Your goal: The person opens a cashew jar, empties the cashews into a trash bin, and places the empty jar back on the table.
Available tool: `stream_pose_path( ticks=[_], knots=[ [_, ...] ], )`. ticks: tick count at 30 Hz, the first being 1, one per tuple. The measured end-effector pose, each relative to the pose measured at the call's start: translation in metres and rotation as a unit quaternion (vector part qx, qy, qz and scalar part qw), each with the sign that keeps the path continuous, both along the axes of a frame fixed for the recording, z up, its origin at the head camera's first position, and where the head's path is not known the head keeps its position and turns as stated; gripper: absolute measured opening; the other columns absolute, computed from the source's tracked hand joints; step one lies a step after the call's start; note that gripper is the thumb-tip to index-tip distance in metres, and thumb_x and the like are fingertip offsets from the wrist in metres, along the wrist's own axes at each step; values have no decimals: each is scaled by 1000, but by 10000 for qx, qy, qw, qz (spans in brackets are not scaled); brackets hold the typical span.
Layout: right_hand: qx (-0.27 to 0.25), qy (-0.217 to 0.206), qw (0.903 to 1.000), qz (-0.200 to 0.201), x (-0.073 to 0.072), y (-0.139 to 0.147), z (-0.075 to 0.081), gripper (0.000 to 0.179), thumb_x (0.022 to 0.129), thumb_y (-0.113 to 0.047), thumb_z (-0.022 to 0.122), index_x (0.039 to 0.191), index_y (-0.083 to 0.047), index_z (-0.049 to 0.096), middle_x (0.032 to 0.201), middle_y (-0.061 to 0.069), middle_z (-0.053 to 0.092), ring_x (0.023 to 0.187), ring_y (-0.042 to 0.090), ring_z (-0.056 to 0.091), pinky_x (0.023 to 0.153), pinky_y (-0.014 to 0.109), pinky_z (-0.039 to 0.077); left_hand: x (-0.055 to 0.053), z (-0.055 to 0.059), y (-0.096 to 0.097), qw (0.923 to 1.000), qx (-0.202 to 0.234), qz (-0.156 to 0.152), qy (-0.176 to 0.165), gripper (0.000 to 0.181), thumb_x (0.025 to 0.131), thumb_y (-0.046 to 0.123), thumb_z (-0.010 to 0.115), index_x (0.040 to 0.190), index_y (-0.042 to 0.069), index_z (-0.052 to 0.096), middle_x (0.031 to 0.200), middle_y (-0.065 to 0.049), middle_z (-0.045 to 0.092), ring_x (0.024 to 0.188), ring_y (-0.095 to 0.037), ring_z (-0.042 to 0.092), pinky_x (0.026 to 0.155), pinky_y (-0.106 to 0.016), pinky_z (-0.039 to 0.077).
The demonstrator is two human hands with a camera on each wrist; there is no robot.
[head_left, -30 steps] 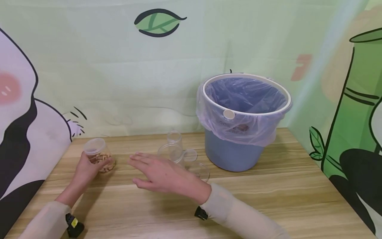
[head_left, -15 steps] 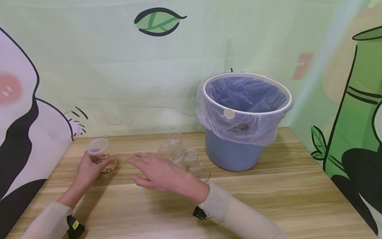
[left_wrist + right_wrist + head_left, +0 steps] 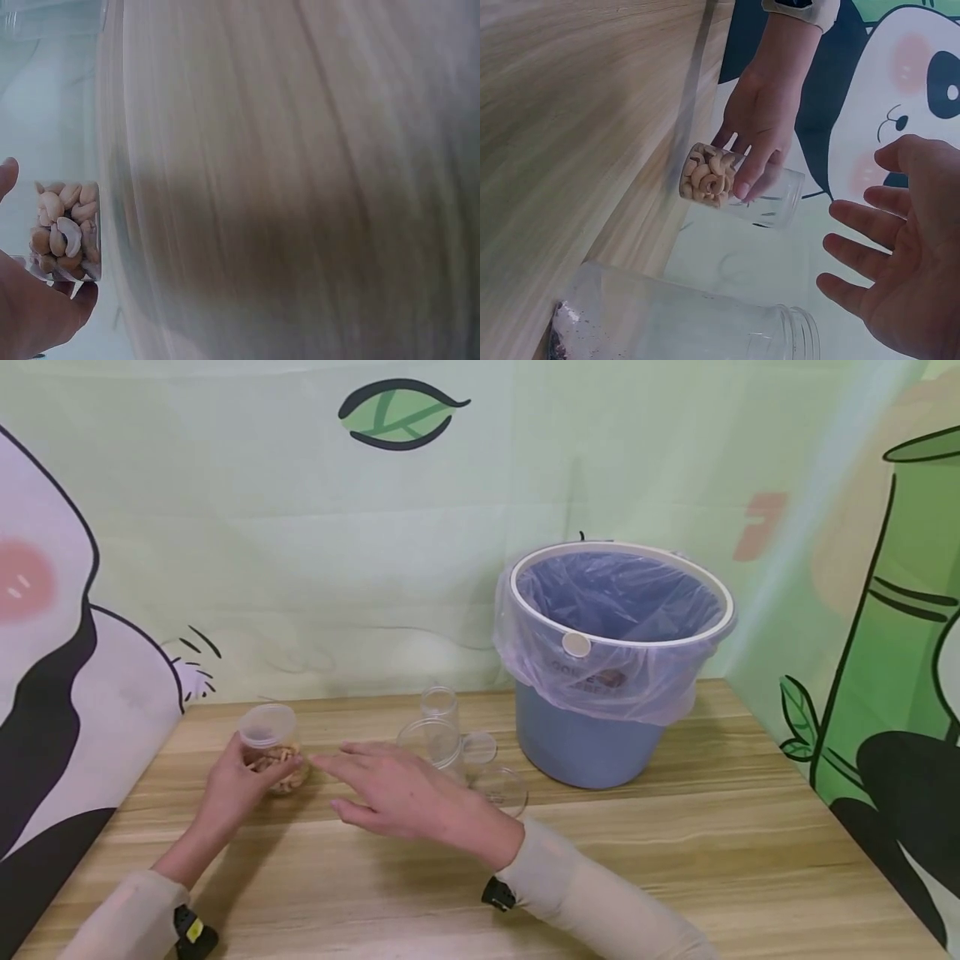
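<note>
In the head view my left hand point(image 3: 236, 781) grips a clear plastic jar point(image 3: 268, 737) partly filled with cashews point(image 3: 283, 767). The cashews point(image 3: 67, 229) also show through its wall in the left wrist view. Whether the jar touches the table, I cannot tell. My right hand point(image 3: 412, 793) is held over the table just right of that jar, fingers extended and holding nothing; the right wrist view shows its fingers apart. Behind the right hand stands a larger clear jar point(image 3: 429, 742), partly hidden by it, with dark bits at its bottom in the right wrist view.
A smaller clear jar point(image 3: 438, 703) stands behind the larger one. A small clear lid point(image 3: 480, 747) and a larger round clear lid point(image 3: 501, 791) lie beside them. At the back right stands a blue bucket point(image 3: 585, 747) with a plastic liner. A printed cloth backdrop point(image 3: 262, 527) borders the table.
My left hand has moved to the right with the cashew jar, closer to the right hand. The right hand has barely moved. The other jars and the lids stay in place.
</note>
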State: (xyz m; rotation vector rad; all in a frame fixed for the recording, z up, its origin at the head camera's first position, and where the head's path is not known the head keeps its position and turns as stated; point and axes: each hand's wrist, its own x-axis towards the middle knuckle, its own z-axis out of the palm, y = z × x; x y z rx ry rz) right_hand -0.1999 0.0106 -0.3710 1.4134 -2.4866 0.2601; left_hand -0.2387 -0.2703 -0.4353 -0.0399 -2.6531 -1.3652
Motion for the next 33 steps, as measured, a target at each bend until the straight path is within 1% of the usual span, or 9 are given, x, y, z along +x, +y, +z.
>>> stream_pose_path(
  ticks=[3, 5, 8, 10, 17, 22, 27, 30, 33],
  knots=[
    [71, 67, 10000, -21, 0, 0, 1, 57, 108, -38, 45, 159, -16, 35, 151, 1, 52, 142, 21, 45, 119, 31, 29, 3, 3, 7, 9999, -145, -74, 47, 84, 91, 37, 78, 151, -1, 34, 143, -32, 49, 131, -46, 48, 103, -58, 42],
    [102, 118, 9999, -16, 0, 0, 2, 56, 108, -38, 44, 159, -18, 35, 152, 1, 51, 142, 20, 46, 119, 31, 30, 5, 4, 10, 9995, -283, -98, 110, 78, 91, 35, 78, 147, -2, 38, 137, -31, 54, 124, -43, 53, 95, -46, 48],
    [139, 194, 9997, -52, 0, 0, 4, 53, 108, -37, 45, 158, -19, 37, 153, 0, 50, 142, 19, 46, 119, 31, 29, 8, 6, 15, 9985, -449, -153, 257, 72, 90, 31, 80, 143, -3, 43, 129, -30, 58, 114, -39, 58, 84, -27, 48],
    [153, 247, 9995, -81, -1, 0, 6, 52, 108, -37, 45, 157, -19, 39, 153, -1, 50, 142, 18, 46, 120, 30, 28, 10, 7, 18, 9980, -499, -186, 354, 71, 88, 31, 81, 141, -2, 46, 125, -28, 60, 109, -35, 59, 78, -20, 47],
    [-99, 319, 9994, -123, -6, 3, 12, 52, 108, -39, 46, 157, -23, 39, 152, 4, 51, 141, 19, 47, 119, 31, 30, 21, 15, 32, 9939, -747, -642, 506, 76, 87, 36, 82, 145, 3, 45, 123, -22, 61, 105, -31, 59, 78, -31, 51],
    [-379, 308, 9986, -207, -8, 7, 16, 55, 106, -41, 51, 157, -23, 40, 154, 10, 48, 140, 23, 47, 118, 35, 34, 31, 18, 45, 9888, -668, -929, 956, 72, 85, 23, 85, 143, 4, 48, 120, -19, 62, 100, -25, 59, 74, -24, 52],
    [-707, 194, 9970, -250, -8, 8, 15, 52, 104, -43, 55, 152, -25, 47, 152, 10, 51, 137, 24, 50, 115, 36, 38, 41, 21, 56, 9761, -886, -1121, 1637, 73, 75, 12, 91, 138, 3, 55, 117, -15, 62, 100, -19, 55, 79, -18, 46],
    [-851, 101, 9961, -227, -8, 8, 14, 52, 103, -43, 57, 151, -25, 50, 150, 10, 52, 136, 25, 51, 114, 36, 39, 47, 22, 62, 9689, -1078, -1143, 1913, 76, 69, 12, 95, 135, 5, 58, 114, -11, 62, 98, -17, 54, 81, -21, 45],
    [-898, -74, 9956, -243, -7, 9, 15, 52, 102, -44, 58, 151, -25, 50, 149, 10, 53, 135, 25, 52, 113, 36, 41, 51, 23, 67, 9665, -1159, -1148, 1983, 79, 67, 15, 96, 137, 8, 59, 114, -8, 60, 99, -17, 55, 83, -24, 46]
  ],
)
